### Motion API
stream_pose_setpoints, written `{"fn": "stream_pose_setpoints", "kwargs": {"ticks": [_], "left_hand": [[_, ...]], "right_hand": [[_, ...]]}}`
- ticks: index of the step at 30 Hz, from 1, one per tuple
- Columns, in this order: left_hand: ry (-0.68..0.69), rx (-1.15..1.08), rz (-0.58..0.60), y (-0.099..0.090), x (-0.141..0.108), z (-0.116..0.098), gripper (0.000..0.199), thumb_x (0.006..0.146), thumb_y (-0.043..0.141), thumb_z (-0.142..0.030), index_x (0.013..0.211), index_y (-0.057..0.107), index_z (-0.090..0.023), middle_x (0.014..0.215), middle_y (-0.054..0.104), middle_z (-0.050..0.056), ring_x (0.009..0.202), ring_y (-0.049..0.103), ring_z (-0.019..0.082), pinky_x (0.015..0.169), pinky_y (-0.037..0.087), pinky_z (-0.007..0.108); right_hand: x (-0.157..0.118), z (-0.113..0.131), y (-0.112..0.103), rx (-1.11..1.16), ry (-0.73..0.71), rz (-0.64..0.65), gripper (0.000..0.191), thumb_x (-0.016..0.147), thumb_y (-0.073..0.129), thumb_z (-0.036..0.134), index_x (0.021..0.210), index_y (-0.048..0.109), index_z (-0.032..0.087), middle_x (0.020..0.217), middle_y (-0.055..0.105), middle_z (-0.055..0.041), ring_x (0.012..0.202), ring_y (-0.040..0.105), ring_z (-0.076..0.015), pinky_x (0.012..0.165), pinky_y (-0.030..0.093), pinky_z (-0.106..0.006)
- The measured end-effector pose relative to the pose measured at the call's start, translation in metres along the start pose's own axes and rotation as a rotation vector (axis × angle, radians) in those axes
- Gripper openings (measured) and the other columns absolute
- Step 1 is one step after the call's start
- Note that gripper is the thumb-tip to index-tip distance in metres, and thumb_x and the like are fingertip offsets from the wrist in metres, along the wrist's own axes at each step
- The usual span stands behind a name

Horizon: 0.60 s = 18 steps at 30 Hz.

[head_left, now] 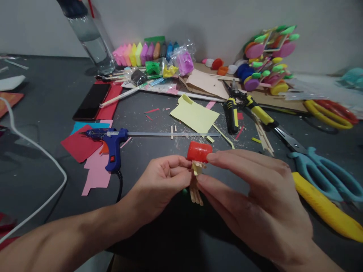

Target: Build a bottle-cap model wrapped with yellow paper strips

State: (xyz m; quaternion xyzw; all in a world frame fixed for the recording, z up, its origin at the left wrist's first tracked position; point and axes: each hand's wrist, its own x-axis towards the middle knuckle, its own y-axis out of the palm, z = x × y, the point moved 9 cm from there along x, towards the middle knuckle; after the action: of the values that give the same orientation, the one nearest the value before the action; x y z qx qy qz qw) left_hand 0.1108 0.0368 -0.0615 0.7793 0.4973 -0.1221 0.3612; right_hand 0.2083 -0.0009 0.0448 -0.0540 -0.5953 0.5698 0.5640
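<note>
Between my two hands, over the near edge of the table, is a small craft piece: a shiny red cylinder on top of a bundle of thin wooden sticks with a pale yellow paper strip. My left hand pinches it from the left, thumb and fingers closed at the sticks just under the cylinder. From the right, my right hand has its forefinger against the cylinder's right end and its thumb at the paper strip. The fingers hide part of the sticks.
A blue glue gun with a long glue stick lies left on paper scraps. Pale yellow paper is ahead. Pliers, teal-handled scissors and a yellow cutter lie right. A water bottle and phone stand back left.
</note>
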Motion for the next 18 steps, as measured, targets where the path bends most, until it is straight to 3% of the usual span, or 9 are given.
{"fn": "stream_pose_setpoints", "kwargs": {"ticks": [4, 7, 10, 14, 18], "left_hand": [[0.017, -0.034, 0.067, 0.005, -0.001, -0.002, 0.019, 0.066, 0.081, -0.018, 0.081, 0.071, -0.012, 0.059, 0.063, -0.001, 0.054, 0.056, 0.008, 0.056, 0.043, 0.016], [0.041, -0.019, 0.099, 0.006, -0.002, -0.004, 0.011, 0.078, 0.075, -0.025, 0.081, 0.073, -0.014, 0.063, 0.063, -0.001, 0.062, 0.060, 0.009, 0.061, 0.046, 0.016], [0.092, 0.014, 0.136, 0.006, -0.002, -0.008, 0.023, 0.090, 0.065, -0.034, 0.078, 0.073, -0.016, 0.066, 0.062, -0.001, 0.063, 0.058, 0.007, 0.060, 0.045, 0.014], [0.088, -0.044, 0.156, 0.006, -0.001, -0.006, 0.018, 0.087, 0.070, -0.032, 0.083, 0.074, -0.014, 0.068, 0.065, -0.001, 0.059, 0.057, 0.004, 0.057, 0.044, 0.012], [0.016, -0.132, 0.121, 0.004, 0.002, 0.000, 0.014, 0.083, 0.075, -0.027, 0.085, 0.072, -0.014, 0.072, 0.073, 0.002, 0.061, 0.066, 0.008, 0.061, 0.051, 0.016]], "right_hand": [[-0.002, 0.006, 0.002, -0.011, -0.066, 0.001, 0.020, 0.084, 0.070, 0.010, 0.099, 0.071, 0.022, 0.114, 0.069, -0.0069, 0.110, 0.063, -0.0234, 0.097, 0.054, -0.037], [-0.004, 0.008, 0.003, -0.070, -0.116, 0.015, 0.021, 0.085, 0.068, 0.011, 0.102, 0.070, 0.024, 0.119, 0.066, -0.0074, 0.118, 0.058, -0.0243, 0.099, 0.053, -0.038], [-0.004, 0.006, 0.004, -0.096, -0.127, 0.049, 0.020, 0.088, 0.064, 0.012, 0.103, 0.068, 0.026, 0.122, 0.064, -0.0072, 0.120, 0.056, -0.0249, 0.099, 0.052, -0.041], [-0.004, 0.002, 0.002, -0.042, -0.098, 0.061, 0.016, 0.089, 0.062, 0.014, 0.099, 0.068, 0.024, 0.120, 0.065, -0.0086, 0.118, 0.058, -0.0262, 0.095, 0.053, -0.044], [-0.011, -0.020, -0.004, -0.032, 0.057, 0.053, 0.008, 0.090, 0.064, 0.032, 0.095, 0.069, 0.028, 0.111, 0.069, -0.0079, 0.105, 0.064, -0.0284, 0.081, 0.057, -0.044]]}}
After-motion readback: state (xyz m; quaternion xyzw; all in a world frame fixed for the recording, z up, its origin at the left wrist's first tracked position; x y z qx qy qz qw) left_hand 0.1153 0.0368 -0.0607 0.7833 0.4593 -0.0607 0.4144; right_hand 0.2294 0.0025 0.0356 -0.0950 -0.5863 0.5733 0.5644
